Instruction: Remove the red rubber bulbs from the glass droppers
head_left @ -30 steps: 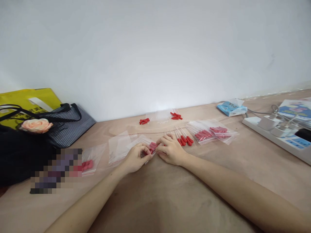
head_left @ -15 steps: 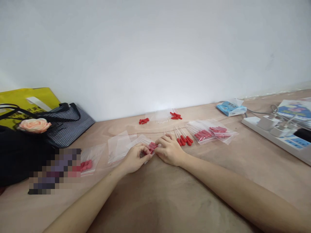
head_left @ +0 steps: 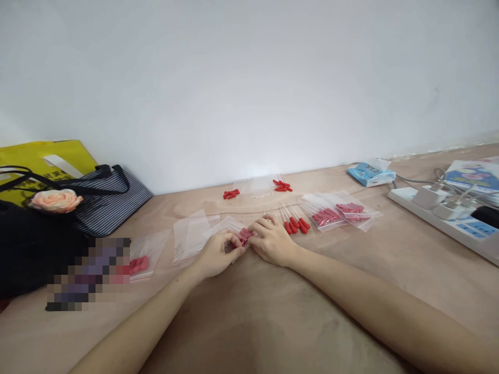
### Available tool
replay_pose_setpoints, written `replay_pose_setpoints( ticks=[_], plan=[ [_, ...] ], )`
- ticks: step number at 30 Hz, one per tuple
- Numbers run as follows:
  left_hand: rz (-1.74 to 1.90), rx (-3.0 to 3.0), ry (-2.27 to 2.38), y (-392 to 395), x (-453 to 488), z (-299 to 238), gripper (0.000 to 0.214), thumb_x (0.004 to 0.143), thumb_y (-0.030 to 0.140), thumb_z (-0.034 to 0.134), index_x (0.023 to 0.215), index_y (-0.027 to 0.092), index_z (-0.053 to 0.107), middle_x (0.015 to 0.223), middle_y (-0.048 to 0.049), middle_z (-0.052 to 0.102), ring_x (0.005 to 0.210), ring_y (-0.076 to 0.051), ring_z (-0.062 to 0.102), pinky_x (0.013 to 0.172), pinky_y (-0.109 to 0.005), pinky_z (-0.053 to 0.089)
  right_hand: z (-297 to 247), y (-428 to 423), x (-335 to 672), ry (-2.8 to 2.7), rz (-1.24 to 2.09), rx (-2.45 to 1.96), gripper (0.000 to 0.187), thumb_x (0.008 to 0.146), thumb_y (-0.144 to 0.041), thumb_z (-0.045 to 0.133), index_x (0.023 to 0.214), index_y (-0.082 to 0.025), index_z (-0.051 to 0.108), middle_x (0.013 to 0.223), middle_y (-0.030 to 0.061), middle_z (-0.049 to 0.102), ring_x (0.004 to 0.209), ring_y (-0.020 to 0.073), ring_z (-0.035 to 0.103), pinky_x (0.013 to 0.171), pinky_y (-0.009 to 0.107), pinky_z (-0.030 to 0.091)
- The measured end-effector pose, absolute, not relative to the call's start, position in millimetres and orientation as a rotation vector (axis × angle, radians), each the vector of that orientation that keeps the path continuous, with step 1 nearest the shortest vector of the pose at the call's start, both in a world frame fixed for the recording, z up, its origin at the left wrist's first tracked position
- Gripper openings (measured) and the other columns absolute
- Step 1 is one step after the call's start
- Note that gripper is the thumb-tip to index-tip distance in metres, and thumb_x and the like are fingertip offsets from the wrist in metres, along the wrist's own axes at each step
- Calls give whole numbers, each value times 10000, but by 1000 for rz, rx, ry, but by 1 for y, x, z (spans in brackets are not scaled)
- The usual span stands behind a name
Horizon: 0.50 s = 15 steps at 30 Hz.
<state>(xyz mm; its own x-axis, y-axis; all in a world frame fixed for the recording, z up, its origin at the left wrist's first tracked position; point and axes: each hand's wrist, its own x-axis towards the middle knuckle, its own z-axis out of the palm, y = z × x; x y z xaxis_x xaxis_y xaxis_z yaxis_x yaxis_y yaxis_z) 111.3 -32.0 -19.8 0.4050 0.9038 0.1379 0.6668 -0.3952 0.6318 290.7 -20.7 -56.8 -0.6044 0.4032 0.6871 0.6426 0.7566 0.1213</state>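
Note:
My left hand [head_left: 219, 253] pinches the near edge of a clear zip bag [head_left: 230, 224] that has red-tipped pieces with thin white sticks inside. My right hand [head_left: 273, 240] is closed on the same bag's right side, its fingers curled over the edge. Between the hands the red ends [head_left: 245, 235] show through the plastic. Just right of my right hand lie several loose red-tipped sticks [head_left: 298, 225], fanned out on the table. Flat zip bags [head_left: 187, 240] with no red in them lie left of my left hand.
Filled zip bags [head_left: 325, 215] overlap at the right; another bag [head_left: 150, 254] lies at the left. Loose red pieces [head_left: 282, 186] sit near the wall. A tissue pack [head_left: 370, 174], a power strip [head_left: 452, 221] with chargers, and a striped bag [head_left: 113, 200] stand around.

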Motion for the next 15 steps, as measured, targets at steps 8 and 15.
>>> replay_pose_setpoints(
  ticks=[8,15],
  plan=[
    [718,2420,1282,-36,116,-17,183,782,256,472,650,165,559,802,-27,588,735,-136,539,696,-275,435,-55,-24,290,-2154,-594,-698,194,832,-186,442,724,-188,602,874,10,603,832,137,453,885,364,243],
    [744,2579,1169,-40,116,-17,120,788,180,449,721,169,548,855,-46,566,791,-146,537,741,-290,433,-56,-23,289,-2087,-628,-679,163,805,-172,468,709,-191,598,850,9,606,811,139,453,869,364,266]
  ],
)
